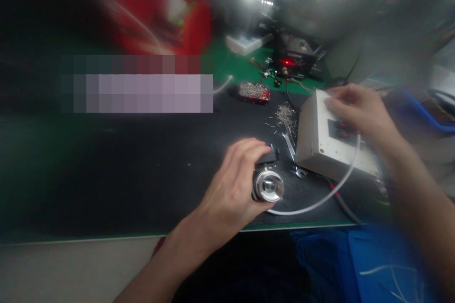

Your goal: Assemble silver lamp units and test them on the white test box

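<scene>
My left hand (pixel 236 182) is closed around a silver round lens unit (pixel 268 185) with a black part on top, held just above the black mat (pixel 142 170) near the bench's front edge. My right hand (pixel 357 109) rests on top of a white box (pixel 316 139) at the right, fingers curled at its far edge. Whether they pinch anything is unclear. A white cable (pixel 320 201) curves from the box toward the lens unit.
A wrench (pixel 293 154) lies between the lens unit and the box. Loose metal pins (pixel 284 117) are scattered behind it, near a small tray of pins (pixel 254 91). A black device with a red light (pixel 294 59) and a blurred red object (pixel 159 19) sit further back.
</scene>
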The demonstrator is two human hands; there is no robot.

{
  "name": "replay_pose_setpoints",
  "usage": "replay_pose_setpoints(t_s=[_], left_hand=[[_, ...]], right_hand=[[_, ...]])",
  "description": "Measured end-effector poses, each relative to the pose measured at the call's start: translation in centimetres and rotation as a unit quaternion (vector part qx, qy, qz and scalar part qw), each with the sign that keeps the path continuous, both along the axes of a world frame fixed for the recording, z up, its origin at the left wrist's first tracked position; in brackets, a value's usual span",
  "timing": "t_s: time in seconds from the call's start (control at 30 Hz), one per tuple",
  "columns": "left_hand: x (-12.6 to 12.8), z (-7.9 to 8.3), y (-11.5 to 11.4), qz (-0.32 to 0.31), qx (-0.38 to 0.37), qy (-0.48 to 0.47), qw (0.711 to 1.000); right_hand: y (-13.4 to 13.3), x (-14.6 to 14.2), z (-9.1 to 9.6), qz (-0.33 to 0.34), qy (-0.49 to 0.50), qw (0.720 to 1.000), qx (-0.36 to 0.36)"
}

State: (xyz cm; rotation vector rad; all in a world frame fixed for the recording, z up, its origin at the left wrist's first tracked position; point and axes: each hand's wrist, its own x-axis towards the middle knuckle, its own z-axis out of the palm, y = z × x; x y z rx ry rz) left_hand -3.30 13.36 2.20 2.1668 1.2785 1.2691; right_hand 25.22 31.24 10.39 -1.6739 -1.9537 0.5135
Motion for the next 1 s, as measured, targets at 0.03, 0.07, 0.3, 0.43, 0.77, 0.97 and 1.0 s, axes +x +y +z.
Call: replay_pose_setpoints(t_s=[0.03, 0.07, 0.3, 0.43, 0.77, 0.97, 1.0], left_hand=[[-0.01, 0.01, -0.02, 0.000, -0.001, 0.000, 1.000], [-0.01, 0.01, -0.03, 0.001, -0.001, 0.000, 1.000], [0.11, -0.18, -0.03, 0.002, -0.001, 0.000, 1.000], [0.09, -0.06, -0.09, 0.002, -0.004, 0.000, 1.000], [0.03, -0.06, 0.01, 0.002, -0.012, 0.001, 1.000], [0.01, -0.04, -0.12, 0.000, -0.010, 0.002, 1.000], [-0.01, -0.02, -0.12, 0.000, -0.011, 0.002, 1.000]], right_hand=[[-0.02, -0.01, 0.04, -0.001, 0.000, 1.000, 0.001], [-0.05, -0.02, 0.07, -0.003, 0.000, 1.000, 0.002], [0.12, 0.03, -0.18, 0.000, -0.005, 1.000, 0.005], [0.19, 0.02, -0.40, -0.008, -0.014, 1.000, 0.012], [0.35, 0.26, -0.49, -0.016, -0.011, 1.000, 0.016], [0.40, 0.21, -0.58, -0.007, -0.009, 1.000, 0.023], [0.41, 0.19, -0.57, -0.007, -0.010, 1.000, 0.024]])
